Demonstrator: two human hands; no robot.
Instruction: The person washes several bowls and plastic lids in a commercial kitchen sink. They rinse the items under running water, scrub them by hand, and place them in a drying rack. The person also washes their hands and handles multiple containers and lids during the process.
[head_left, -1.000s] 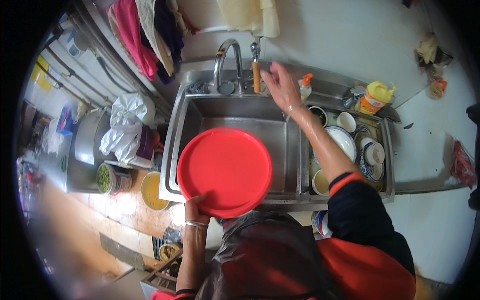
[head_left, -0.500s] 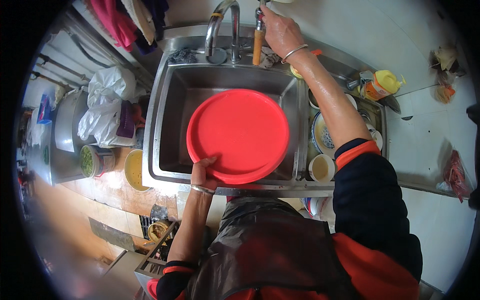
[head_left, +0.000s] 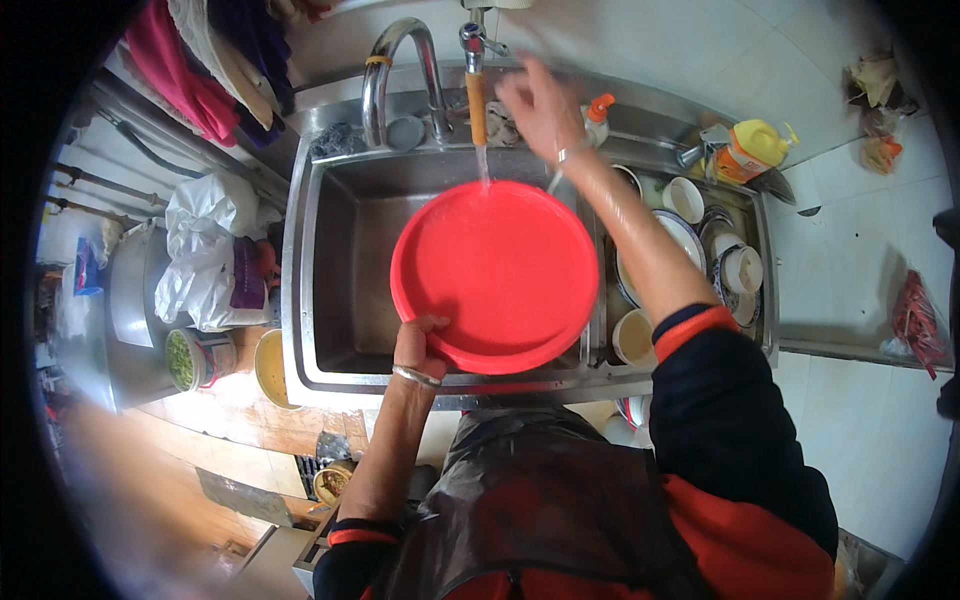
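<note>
A round red plastic basin [head_left: 495,280] is over the metal sink [head_left: 345,260]; its depth is hard to judge. My left hand [head_left: 420,345] grips the near left rim, thumb on top. From the orange-brown hose [head_left: 476,110] on a chrome tap [head_left: 474,45], water runs onto the basin's far edge. Beside the tap's lever, to its right, my right hand [head_left: 545,108] is in the air, open, holding nothing and slightly blurred. A tall curved chrome faucet [head_left: 400,50] stands to the left of the tap.
Bowls and plates, among them a white bowl [head_left: 683,200], fill the right-hand drainer. Behind are a spray bottle [head_left: 597,120] with an orange top and a yellow bottle [head_left: 758,150]. White plastic bags [head_left: 205,250] and a yellow bowl [head_left: 272,368] lie left of the sink.
My right hand has left the tap and come down to the right, its fingers opening. Water now flows from the hose. The basin, in my left hand, sits further right relative to the sink.
</note>
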